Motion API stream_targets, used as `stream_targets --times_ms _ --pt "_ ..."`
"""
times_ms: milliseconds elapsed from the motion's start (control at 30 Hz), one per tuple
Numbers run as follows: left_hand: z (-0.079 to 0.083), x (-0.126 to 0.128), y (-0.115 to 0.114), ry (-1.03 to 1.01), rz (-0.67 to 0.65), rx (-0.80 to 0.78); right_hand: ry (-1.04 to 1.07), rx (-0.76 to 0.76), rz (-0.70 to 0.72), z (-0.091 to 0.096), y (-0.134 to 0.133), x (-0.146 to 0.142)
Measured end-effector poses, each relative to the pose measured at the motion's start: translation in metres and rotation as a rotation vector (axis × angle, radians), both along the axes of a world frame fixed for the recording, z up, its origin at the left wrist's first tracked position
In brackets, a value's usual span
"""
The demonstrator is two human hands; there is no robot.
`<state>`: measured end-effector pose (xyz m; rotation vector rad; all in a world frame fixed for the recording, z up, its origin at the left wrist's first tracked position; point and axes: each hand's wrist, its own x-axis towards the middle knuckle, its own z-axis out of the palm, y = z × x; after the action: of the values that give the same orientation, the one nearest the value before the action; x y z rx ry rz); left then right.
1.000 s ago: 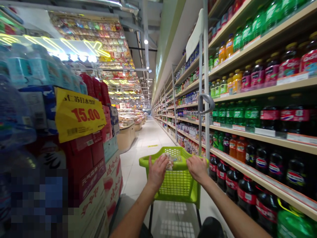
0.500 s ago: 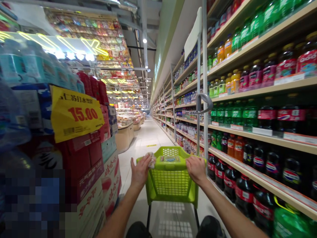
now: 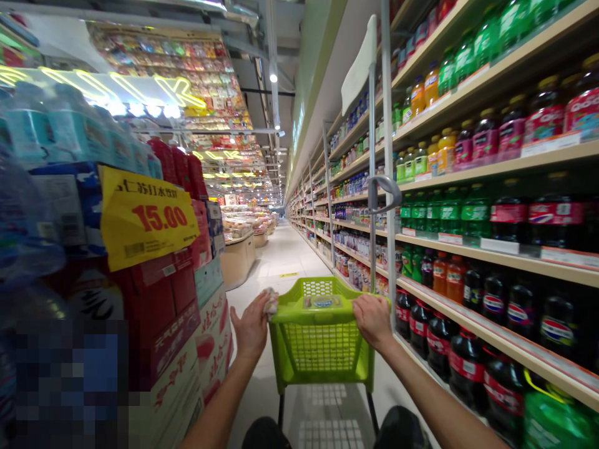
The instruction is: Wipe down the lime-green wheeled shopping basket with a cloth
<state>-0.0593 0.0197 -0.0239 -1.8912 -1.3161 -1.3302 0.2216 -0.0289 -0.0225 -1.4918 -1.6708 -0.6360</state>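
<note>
A lime-green shopping cart (image 3: pixel 286 352) stands right in front of me, its handle bar toward me. My right hand (image 3: pixel 373 320) is closed around the right end of the handle. At the left end, my left hand (image 3: pixel 251 325) pinches a crumpled whitish cloth or tissue (image 3: pixel 271 300), with its thumb sticking out to the left. The cloth is against the handle's left corner. A clear label holder (image 3: pixel 322 302) sits at the middle of the handle, between my hands.
Shelves of soda bottles (image 3: pixel 508 302) line the right side, with a grey post and hook (image 3: pixel 384 194) near the cart. Stacked drink cartons (image 3: pixel 163 299) with a yellow price sign (image 3: pixel 148 218) crowd the left. The tiled aisle (image 3: pixel 276 249) runs ahead past wooden display bins (image 3: pixel 237 259).
My left hand has slid left with the cloth, from on top of the handle to its left corner. My right hand keeps its grip on the handle.
</note>
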Motion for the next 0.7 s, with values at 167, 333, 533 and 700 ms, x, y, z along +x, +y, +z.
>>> stream_targets --times_ms 167,333,533,700 --pt "-0.001 0.027 -0.012 0.039 -0.118 -0.043 0.002 0.003 0.016 -0.001 -0.001 -0.013" --pt "-0.005 0.024 -0.012 0.123 -0.132 -0.011 -0.042 -0.003 0.027 -0.002 0.002 -0.011" --pt "0.000 -0.009 -0.007 0.030 0.029 -0.048 -0.045 0.012 0.017 -0.006 0.003 -0.012" --pt "-0.002 0.038 -0.018 0.194 -0.152 -0.056 -0.052 0.022 0.023 -0.007 0.003 -0.009"
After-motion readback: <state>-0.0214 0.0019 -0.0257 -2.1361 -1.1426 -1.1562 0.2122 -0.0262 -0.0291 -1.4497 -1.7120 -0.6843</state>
